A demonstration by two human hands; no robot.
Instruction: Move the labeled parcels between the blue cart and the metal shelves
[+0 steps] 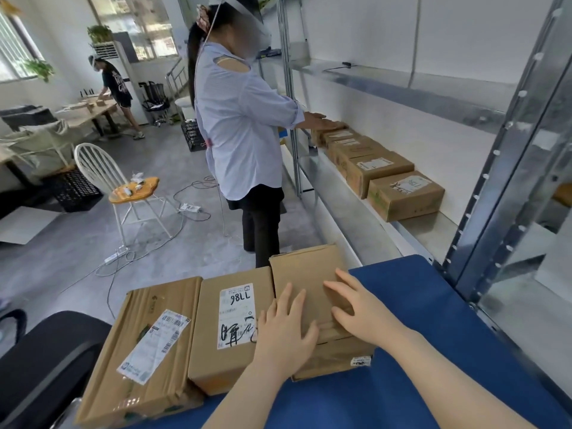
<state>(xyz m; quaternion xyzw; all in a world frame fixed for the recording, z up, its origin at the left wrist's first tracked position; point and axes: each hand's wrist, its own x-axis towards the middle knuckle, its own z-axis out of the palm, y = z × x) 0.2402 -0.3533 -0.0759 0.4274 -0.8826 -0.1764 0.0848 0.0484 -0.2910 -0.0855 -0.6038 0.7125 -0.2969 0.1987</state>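
Cardboard parcel (303, 274), rightmost of three on the blue cart (433, 320): I see left hand (284, 332) and right hand (359, 311) lying flat on top, fingers spread, gripping nothing, probably squaring it before lifting.

Parcel sorting room: metal shelves (402, 85) lined with labeled parcels (405, 195), blue cart (433, 335), stacking crates (72, 190), worktable (89, 111).

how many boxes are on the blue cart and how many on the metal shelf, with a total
boxes on the blue cart: 3 (left box, middle box, right box); another may lie under the right box, cannot tell
boxes on the metal shelf: 5, in one row
total: 8
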